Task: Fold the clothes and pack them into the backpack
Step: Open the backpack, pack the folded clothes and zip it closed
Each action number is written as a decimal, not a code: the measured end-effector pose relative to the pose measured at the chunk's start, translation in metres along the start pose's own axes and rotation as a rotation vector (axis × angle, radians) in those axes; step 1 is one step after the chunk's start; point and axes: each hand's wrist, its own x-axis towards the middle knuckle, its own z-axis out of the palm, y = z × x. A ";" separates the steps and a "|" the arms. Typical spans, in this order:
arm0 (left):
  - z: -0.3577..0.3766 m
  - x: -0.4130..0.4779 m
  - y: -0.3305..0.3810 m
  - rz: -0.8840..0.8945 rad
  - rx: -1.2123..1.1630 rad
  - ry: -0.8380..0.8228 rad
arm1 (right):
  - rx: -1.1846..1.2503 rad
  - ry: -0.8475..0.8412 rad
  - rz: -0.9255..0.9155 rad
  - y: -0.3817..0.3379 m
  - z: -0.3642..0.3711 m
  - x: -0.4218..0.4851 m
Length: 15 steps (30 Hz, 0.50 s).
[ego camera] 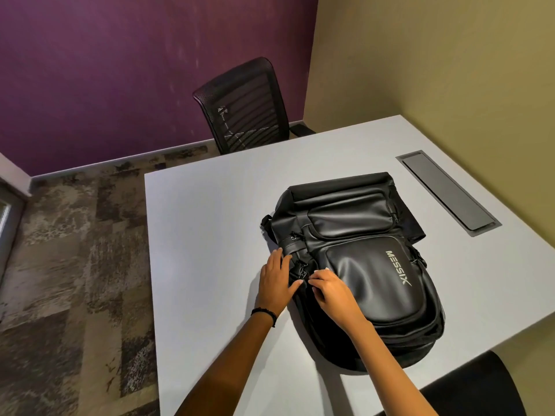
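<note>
Head view, the bag: The black backpack (354, 259) lies flat on the white table (204, 235), front side up. It sits a bit right of the middle. The word MESSIX shows on its front pocket.
Head view, the clothes: No clothes can be seen on the table. They may be inside the bag already, or out of sight. I cannot tell which.
Head view, left hand: The left hand (277, 280) rests on the left edge of the bag. Its fingers are close together and curl over the edge, pressing the side down near the zip pulls (300, 267).
Head view, right hand: The right hand (332, 291) lies on the bag just beside the left one. Its fingertips are bunched together at the same spot. It looks like they pinch a zip pull, but the pull is too small and dark to be sure.
Head view, other things: A black chair (243, 106) stands behind the table. A grey cover plate (447, 192) is set into the table top, near the bag but not touching it.
Step now: I think the person is working the side zip of the bag.
Next move: One hand should hold the bag steady while the other slides the zip along its track. Pull slowly, so the cloth does not get caught in the teeth.
</note>
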 end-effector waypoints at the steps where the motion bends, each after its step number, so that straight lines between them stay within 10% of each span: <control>1: 0.001 0.002 -0.001 0.006 0.014 -0.031 | -0.004 -0.026 -0.010 0.000 0.002 0.002; 15: -0.011 0.012 -0.019 0.023 -0.112 -0.132 | -0.278 -0.189 -0.073 -0.009 0.024 0.022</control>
